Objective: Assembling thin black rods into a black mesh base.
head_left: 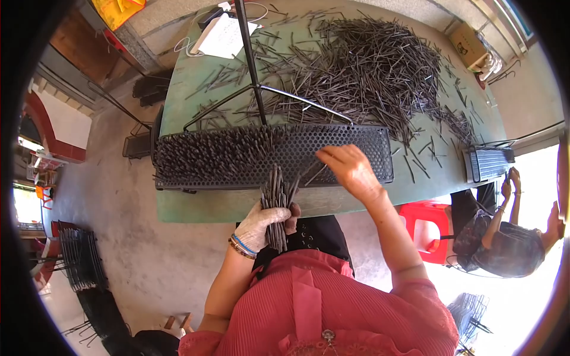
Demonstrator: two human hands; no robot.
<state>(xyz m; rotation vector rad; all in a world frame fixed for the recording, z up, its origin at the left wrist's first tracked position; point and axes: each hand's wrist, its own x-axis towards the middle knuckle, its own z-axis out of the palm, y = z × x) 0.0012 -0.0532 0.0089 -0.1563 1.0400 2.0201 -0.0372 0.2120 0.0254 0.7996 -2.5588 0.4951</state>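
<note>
My left hand, in a pale glove with bare fingertips, is closed around an upright bundle of dark bristle strips at the table's near edge. To its right my bare right hand is closed in a pinch, with a thin dark strip slanting from its fingertips toward the bundle. Just beyond both hands lies a long black perforated broom head. Upright bristles crowd the holes of its left part; bare holes show on its right. A black metal handle with two braces rises from it.
A big heap of loose strips covers the far side of the green table. White paper lies at the back left. At right, another person works on a second broom head near a red plastic chair.
</note>
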